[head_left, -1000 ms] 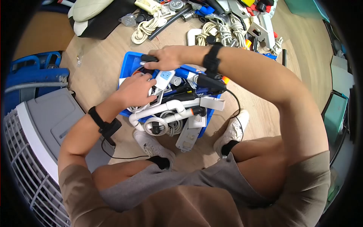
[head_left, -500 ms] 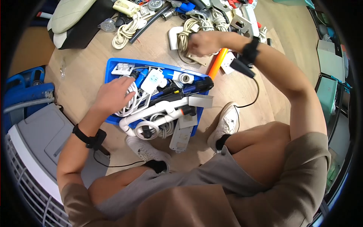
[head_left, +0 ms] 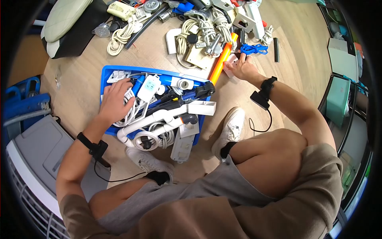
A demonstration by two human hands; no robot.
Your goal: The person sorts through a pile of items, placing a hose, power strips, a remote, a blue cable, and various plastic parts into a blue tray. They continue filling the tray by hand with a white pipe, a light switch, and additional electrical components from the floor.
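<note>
My left hand [head_left: 116, 100], loosely spread, rests on coiled white cable [head_left: 129, 114] in a blue plastic bin [head_left: 105, 76]; my right hand [head_left: 244, 69] touches a flat white piece [head_left: 227, 72] beside an orange tube [head_left: 221, 62], grip unclear.

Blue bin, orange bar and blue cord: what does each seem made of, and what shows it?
Blue bin: probably moulded plastic, smooth, evenly coloured. Orange bar: likely plastic; its light streak suggests gloss, but painted metal is possible. Blue cord: perhaps plastic-coated; it bends in loops.
</note>
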